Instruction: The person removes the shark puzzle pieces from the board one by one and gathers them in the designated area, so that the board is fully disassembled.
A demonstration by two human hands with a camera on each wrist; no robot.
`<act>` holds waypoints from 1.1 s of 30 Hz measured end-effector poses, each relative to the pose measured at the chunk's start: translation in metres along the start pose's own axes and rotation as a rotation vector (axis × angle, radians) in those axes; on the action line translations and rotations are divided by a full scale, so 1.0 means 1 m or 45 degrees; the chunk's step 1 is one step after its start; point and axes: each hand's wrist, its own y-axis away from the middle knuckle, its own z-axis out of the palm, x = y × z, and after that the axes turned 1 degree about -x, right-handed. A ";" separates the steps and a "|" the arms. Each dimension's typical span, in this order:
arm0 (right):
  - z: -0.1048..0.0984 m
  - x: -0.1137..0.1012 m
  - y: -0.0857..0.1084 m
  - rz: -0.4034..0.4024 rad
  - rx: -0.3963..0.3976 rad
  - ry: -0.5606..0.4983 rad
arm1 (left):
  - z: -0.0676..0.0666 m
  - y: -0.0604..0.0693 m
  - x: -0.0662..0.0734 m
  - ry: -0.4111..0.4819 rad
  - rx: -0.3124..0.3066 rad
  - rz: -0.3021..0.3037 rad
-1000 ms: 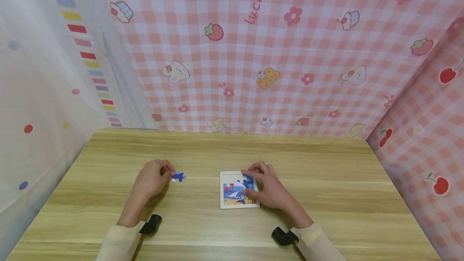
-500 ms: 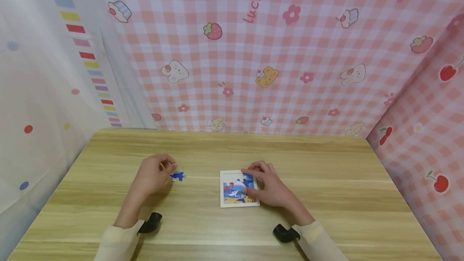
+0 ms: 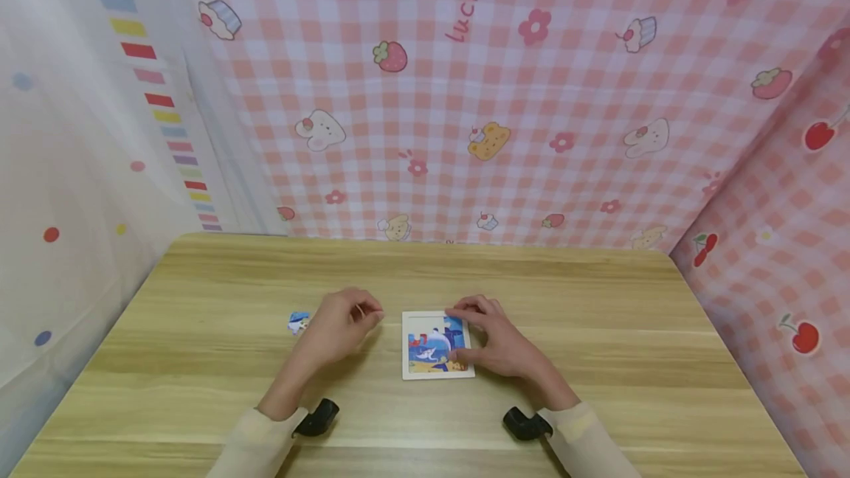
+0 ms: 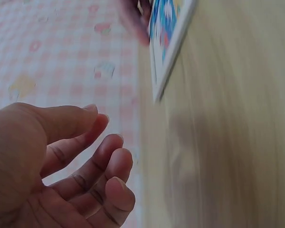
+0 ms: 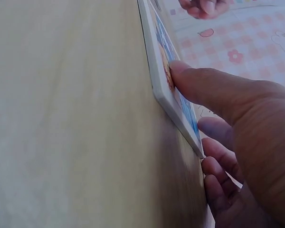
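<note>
A square jigsaw puzzle (image 3: 432, 355) with a white frame and a blue sea picture lies flat on the table; its upper left part shows bare board. My right hand (image 3: 499, 345) holds it at the right side, thumb on the picture and fingers curled against the frame's edge, as the right wrist view also shows. Left of the puzzle and apart from it is my left hand (image 3: 341, 327), raised above the table with thumb and index fingertips together. Whether a piece sits between them cannot be made out. Behind this hand lies a loose puzzle piece (image 3: 297, 322), partly covered by it.
The wooden table (image 3: 571, 301) has its far edge against a pink checked curtain (image 3: 432, 94). More cloth hangs at the left and right sides. Black wrist mounts (image 3: 317, 417) stick out from both sleeves.
My left hand has lifted from the loose piece and moved right toward the puzzle. A lighter blue and white piece now shows left of it. The right hand and puzzle have hardly moved.
</note>
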 end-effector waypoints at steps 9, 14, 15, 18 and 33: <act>-0.002 0.001 0.000 0.022 0.040 0.047 | 0.041 -0.021 0.021 0.142 -0.155 0.048; -0.002 0.003 0.000 0.008 0.072 0.133 | 0.061 -0.031 0.030 0.168 -0.200 0.015; -0.002 0.004 0.000 0.004 0.078 0.144 | 0.064 -0.033 0.033 0.168 -0.206 0.000; -0.002 0.004 -0.001 0.002 0.079 0.152 | 0.073 -0.036 0.037 0.127 -0.213 -0.042; -0.002 0.002 0.000 0.027 0.078 0.117 | 0.089 -0.035 0.047 -0.009 -0.079 -0.135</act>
